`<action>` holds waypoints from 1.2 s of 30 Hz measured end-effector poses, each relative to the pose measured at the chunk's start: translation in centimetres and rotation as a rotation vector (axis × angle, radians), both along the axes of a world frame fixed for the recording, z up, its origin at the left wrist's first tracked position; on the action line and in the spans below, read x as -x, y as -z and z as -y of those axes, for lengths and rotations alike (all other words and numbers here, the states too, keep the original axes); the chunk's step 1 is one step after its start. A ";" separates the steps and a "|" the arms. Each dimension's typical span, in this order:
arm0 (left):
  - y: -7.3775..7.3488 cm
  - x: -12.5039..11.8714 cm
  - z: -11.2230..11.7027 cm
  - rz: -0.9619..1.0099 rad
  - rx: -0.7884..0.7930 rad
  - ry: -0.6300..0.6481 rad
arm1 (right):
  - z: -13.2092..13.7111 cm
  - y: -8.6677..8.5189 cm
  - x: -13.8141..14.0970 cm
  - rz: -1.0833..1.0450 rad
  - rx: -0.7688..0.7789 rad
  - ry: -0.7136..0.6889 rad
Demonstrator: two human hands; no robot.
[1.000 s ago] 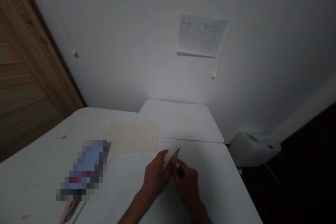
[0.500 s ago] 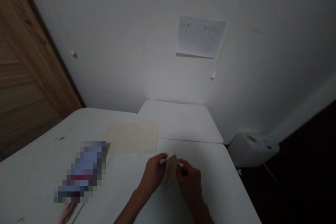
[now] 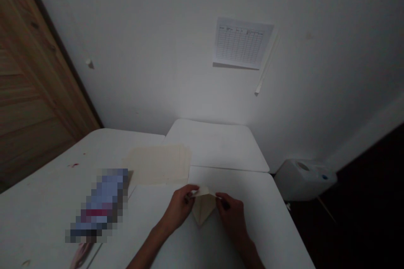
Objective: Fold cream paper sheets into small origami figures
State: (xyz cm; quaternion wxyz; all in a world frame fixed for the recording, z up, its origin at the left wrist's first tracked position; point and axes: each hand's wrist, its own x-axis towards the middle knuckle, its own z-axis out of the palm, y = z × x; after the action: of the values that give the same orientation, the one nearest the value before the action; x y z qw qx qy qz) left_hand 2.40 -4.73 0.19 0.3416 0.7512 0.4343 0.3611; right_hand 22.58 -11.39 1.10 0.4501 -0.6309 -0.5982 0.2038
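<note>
Since the earlier frames, the left hand (image 3: 182, 204) and right hand (image 3: 232, 213) had moved farther apart, spreading the folded cream paper (image 3: 205, 208). Each hand had its fingers pinched on one side of that paper, above the near part of the white bench (image 3: 268, 222). Farther off to the left lay overlapping cream sheets (image 3: 158, 164).

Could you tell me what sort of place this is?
Perhaps an indoor workroom: white tables stand by a wall, a printed chart hangs on it, and pale sheets lie on the tables.
</note>
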 end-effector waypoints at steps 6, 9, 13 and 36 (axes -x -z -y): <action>0.2 0.9 0.0 -0.074 -0.274 0.143 | -0.1 1.0 -0.9 0.087 -0.060 -0.083; -0.4 1.0 0.2 -0.166 -0.356 0.261 | 0.1 1.2 -1.1 0.176 -0.119 -0.147; -1.0 0.5 0.3 -0.266 -0.421 0.338 | 0.4 1.3 -1.1 0.331 -0.167 -0.159; -1.9 1.4 2.6 -0.372 -0.328 0.452 | 1.3 0.8 -1.8 0.422 -0.075 -0.181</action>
State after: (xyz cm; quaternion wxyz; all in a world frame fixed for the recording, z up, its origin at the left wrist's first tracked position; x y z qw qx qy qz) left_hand 0.96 -7.31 2.14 0.2026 0.9265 0.2478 0.1978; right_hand 24.34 -12.66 0.35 0.3180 -0.5860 -0.7405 0.0845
